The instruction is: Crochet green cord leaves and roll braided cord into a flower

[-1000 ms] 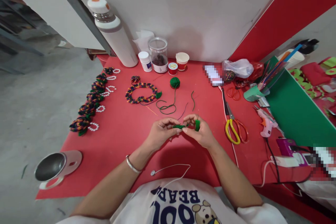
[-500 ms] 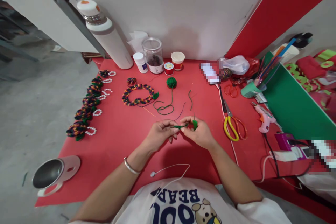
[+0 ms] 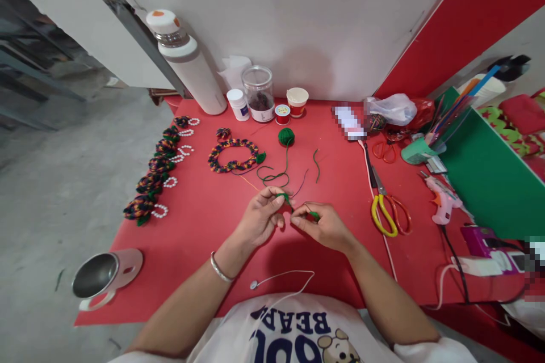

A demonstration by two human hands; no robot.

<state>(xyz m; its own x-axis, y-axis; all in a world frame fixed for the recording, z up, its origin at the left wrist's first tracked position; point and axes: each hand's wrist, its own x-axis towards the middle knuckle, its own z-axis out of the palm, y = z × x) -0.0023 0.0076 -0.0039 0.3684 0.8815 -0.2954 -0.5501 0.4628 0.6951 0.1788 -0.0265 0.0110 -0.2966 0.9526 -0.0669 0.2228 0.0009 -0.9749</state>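
I see room between the mug by the table's near-left corner and the left forearm; flask, jar and paper cup obstruct the far edge.

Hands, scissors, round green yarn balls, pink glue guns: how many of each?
Bare left hand and right hand, holding green yarn: 2
Yellow-and-orange-handled scissors and small red-handled scissors: 2
Round green yarn ball: 1
Pink glue gun: 1
Total: 6

Held yarn partly hidden, shirt cropped
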